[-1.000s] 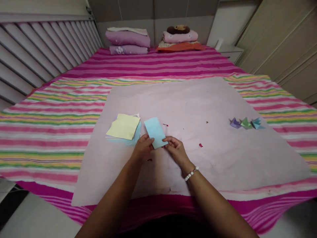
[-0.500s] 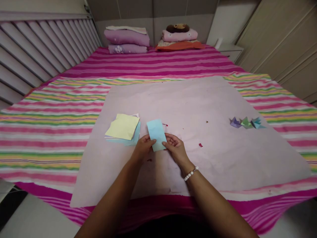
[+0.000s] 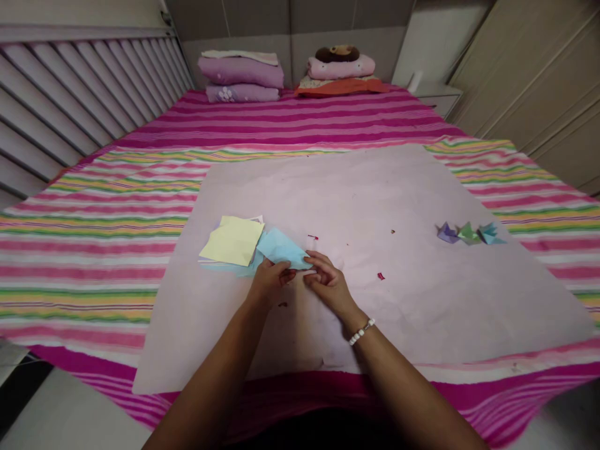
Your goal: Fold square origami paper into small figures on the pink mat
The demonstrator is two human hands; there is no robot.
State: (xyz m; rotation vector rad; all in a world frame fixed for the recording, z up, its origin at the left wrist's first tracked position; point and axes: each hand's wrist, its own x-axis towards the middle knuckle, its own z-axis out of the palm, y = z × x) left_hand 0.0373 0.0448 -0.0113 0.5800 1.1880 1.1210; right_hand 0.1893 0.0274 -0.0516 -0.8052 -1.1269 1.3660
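Observation:
A light blue sheet of folded paper (image 3: 282,246) is tilted between my hands, just above the large pale sheet. My left hand (image 3: 272,278) pinches its lower edge, thumb on the near side. At its right corner, the fingers of my right hand (image 3: 327,281) touch the paper; the right thumb sits slightly apart below, and I cannot tell how firmly this hand grips. Close to my left hand lies a stack of paper with a yellow sheet (image 3: 234,240) on top and blue sheets beneath, its right side partly covered by the blue paper.
The large pale sheet (image 3: 375,187) covers the middle of a striped bedspread (image 3: 94,250). Three small folded paper shapes, purple (image 3: 447,233), green (image 3: 468,234) and blue (image 3: 490,234), sit at the right. Small red scraps (image 3: 380,275) are scattered about. Folded bedding (image 3: 241,72) is stacked at the back.
The blue paper was upright and flat-on between both hands. Now it is turned, leaning left over the stack's edge. My right thumb has come away from its face.

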